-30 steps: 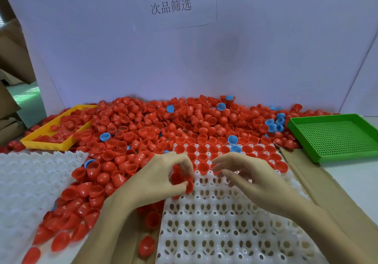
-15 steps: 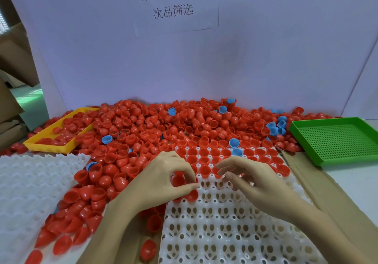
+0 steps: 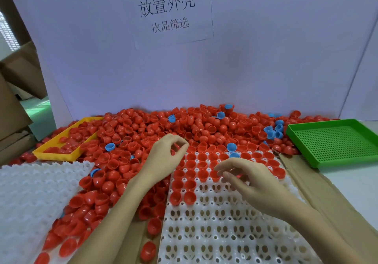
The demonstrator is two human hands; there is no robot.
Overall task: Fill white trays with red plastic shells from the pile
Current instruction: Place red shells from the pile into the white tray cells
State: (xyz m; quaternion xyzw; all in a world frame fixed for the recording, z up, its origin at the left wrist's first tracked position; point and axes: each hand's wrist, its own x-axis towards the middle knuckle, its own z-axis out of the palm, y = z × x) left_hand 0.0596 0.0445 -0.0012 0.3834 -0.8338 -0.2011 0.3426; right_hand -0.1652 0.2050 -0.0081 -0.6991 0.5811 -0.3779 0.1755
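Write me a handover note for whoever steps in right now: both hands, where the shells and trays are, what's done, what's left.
Left hand: over the pile's edge, fingers curled, no shell clearly held.
Right hand: open, fingers spread above the white tray at its filled rows.
Red shells: heaped behind and left of the tray.
Done: far rows filled, plus part of the left column.
Left: near rows, and the second white tray at left, still empty.

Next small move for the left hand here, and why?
Probably reach into the pile and pick up another red shell. The left hand hovers over the pile's edge, seemingly holding nothing, and the white tray has only its far rows filled; most near pockets are bare. The right hand is over the next open pockets.
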